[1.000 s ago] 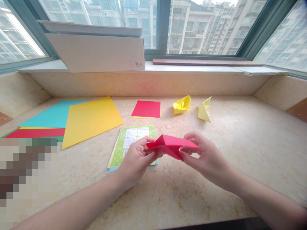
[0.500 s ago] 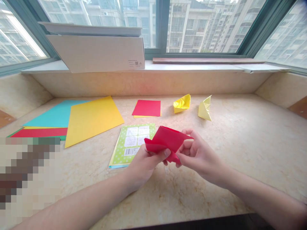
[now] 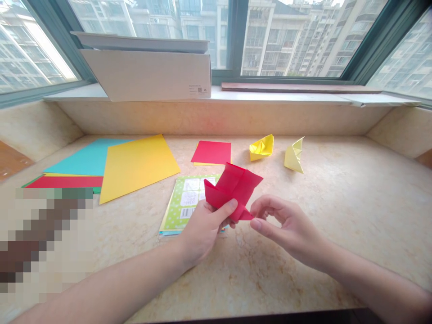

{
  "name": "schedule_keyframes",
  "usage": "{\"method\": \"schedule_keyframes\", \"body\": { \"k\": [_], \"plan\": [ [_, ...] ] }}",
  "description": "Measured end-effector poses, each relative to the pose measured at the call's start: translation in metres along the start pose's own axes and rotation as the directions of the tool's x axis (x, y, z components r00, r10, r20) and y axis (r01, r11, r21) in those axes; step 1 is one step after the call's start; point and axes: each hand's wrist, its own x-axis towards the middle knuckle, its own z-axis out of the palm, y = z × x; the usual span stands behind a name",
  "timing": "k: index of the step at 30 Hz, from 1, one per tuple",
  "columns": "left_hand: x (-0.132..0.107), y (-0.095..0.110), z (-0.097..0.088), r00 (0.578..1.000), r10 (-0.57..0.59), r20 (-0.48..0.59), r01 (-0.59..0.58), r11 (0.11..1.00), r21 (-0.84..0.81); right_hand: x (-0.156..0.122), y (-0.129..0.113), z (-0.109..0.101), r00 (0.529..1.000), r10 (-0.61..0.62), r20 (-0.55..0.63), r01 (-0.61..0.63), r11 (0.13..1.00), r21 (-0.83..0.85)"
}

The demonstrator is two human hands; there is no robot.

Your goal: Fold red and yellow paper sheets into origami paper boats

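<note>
A piece of red folded paper (image 3: 232, 186) is held up over the counter, its creased flaps spread into several points. My left hand (image 3: 212, 225) is closed on its lower left part, thumb pressed on top and fingers underneath. My right hand (image 3: 283, 220) is at the paper's lower right point, thumb and forefinger slightly apart around the tip; whether they touch it is hard to tell. Behind and below the red paper lies a green dotted paper packet (image 3: 172, 202), partly covered by my left hand.
Farther back lie a stack of small red and yellow squares (image 3: 212, 152), a yellow paper boat (image 3: 261, 148) and a pale yellow folded piece (image 3: 294, 155). Large sheets (image 3: 138, 166) in several colours are at the left. A white box (image 3: 145, 74) stands on the windowsill.
The red paper has turned and its flaps have spread wider. My right hand has drawn back to the right, from the paper's side to its lower tip. The view has shifted slightly.
</note>
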Motion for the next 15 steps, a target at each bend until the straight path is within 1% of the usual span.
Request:
{"method": "schedule_keyframes", "body": {
  "k": [4, 8, 11, 13, 15],
  "plan": [
    [0.0007, -0.0013, -0.0011, 1.0, -0.013, 0.008, 0.014, 1.0, -0.021, 0.0018, 0.0025, 0.0015, 1.0, 0.011, -0.019, -0.011, 1.0, -0.022],
    [0.0004, -0.0014, -0.0008, 0.999, -0.013, 0.046, 0.015, 0.999, -0.034, 0.0053, 0.0021, 0.002, 0.995, 0.097, -0.01, -0.097, 0.995, 0.006],
    [-0.0001, -0.0018, -0.0005, 0.999, -0.017, 0.033, 0.019, 0.999, -0.046, 0.0061, 0.0017, 0.0012, 0.987, 0.158, 0.011, -0.158, 0.987, 0.037],
    [-0.0001, -0.0027, -0.0011, 0.999, -0.02, 0.025, 0.021, 0.999, -0.043, 0.0054, 0.0019, 0.0011, 0.985, 0.17, 0.026, -0.171, 0.984, 0.039],
    [0.0005, -0.0041, -0.0022, 0.999, -0.025, 0.032, 0.026, 0.999, -0.026, 0.0045, 0.002, 0.0017, 0.988, 0.154, 0.027, -0.154, 0.988, 0.019]
  ]
}}
